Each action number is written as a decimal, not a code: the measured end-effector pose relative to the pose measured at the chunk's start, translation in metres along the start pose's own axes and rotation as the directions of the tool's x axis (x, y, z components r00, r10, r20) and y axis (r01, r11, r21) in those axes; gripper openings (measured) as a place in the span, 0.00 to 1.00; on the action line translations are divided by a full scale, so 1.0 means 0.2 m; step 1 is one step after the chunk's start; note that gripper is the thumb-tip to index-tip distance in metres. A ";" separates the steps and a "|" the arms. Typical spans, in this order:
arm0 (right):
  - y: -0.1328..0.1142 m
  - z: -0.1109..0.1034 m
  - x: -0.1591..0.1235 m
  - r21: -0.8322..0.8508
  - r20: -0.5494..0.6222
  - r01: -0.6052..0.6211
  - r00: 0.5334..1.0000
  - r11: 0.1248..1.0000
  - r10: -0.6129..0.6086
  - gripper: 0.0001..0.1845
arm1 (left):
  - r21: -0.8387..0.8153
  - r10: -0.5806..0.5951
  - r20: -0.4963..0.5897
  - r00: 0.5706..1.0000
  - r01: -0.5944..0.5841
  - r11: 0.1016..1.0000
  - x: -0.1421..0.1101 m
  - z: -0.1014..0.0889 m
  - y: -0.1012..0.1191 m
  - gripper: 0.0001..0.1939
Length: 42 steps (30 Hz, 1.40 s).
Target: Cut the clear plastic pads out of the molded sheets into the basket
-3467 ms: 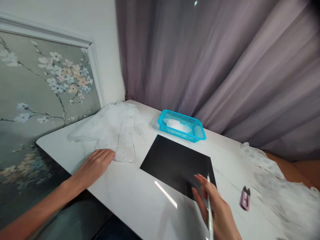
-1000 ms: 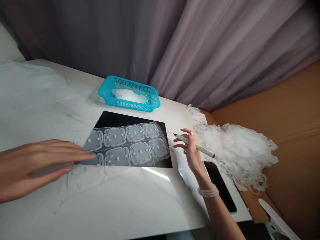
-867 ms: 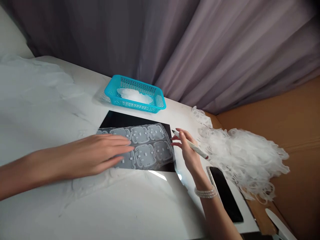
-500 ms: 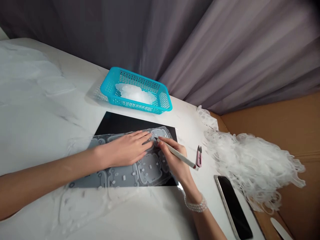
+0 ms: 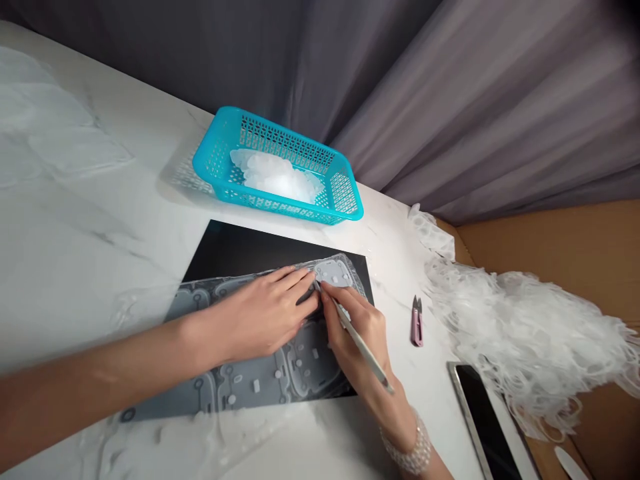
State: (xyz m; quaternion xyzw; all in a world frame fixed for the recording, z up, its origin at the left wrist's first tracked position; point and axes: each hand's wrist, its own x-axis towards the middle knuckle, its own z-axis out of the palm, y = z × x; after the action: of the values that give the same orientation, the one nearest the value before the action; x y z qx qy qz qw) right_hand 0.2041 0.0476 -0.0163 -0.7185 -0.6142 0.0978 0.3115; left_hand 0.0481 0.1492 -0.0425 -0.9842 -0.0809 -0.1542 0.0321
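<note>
A translucent moulded sheet (image 5: 257,383) with rows of rounded-square shapes and small raised bumps lies across a black mat (image 5: 240,247). Its near left part reaches past the mat onto the white table. My left hand (image 5: 270,310) lies flat on the sheet, fingers stretched out and a little apart. Against its fingertips, my right hand (image 5: 357,333) grips a slim white pen-like tool (image 5: 365,352) in a writing hold. The tool's tip points down at the sheet near the far right shapes; the exact contact is hidden between the fingers.
Behind the mat stands a blue perforated basket (image 5: 285,208) holding a pile of translucent white pieces (image 5: 283,179). To the right lie pink thread snips (image 5: 417,323), a phone (image 5: 485,420) and a heap of translucent scraps (image 5: 535,333). More translucent sheets (image 5: 55,120) rest at the far left.
A moulded sheet has come onto the black mat. My left hand has slid right along it, and my right hand has brought the tool from beside the mat to the sheet. The view has shifted.
</note>
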 end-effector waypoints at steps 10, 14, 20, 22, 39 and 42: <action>-0.05 0.01 -0.09 -0.074 -0.026 0.046 0.999 0.996 -0.048 0.13 | 0.013 -0.015 0.010 1.000 0.014 1.000 -0.01 0.02 0.01 0.22; -0.04 0.01 -0.12 -0.130 -0.022 0.129 0.991 0.983 -0.133 0.14 | 0.011 0.007 0.033 0.999 -0.007 1.000 -0.02 0.02 0.00 0.23; 0.01 0.03 -0.10 -0.320 0.073 0.230 0.973 0.919 -0.218 0.20 | -0.012 0.037 -0.009 0.999 -0.037 0.999 -0.02 0.03 -0.01 0.23; 0.04 0.04 -0.08 -0.380 0.072 0.255 0.966 0.889 -0.247 0.21 | -0.025 0.031 -0.007 0.999 -0.031 0.999 -0.02 0.03 -0.01 0.23; 0.59 -0.57 0.01 0.895 -0.179 -0.243 0.573 0.375 0.799 0.09 | -0.135 0.003 0.026 1.000 0.001 0.991 -0.04 0.03 -0.03 0.25; 0.62 -0.64 -0.01 0.925 -0.157 -0.189 0.600 0.330 0.784 0.09 | -0.269 -0.043 0.029 0.999 0.049 0.962 -0.02 0.01 -0.04 0.25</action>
State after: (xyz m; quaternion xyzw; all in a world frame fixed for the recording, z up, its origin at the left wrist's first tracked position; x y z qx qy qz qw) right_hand 0.3726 -0.0035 0.0138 -0.6206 -0.0882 0.2471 0.7390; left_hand 0.0427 0.1570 -0.0458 -0.9789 -0.0825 -0.1534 -0.1068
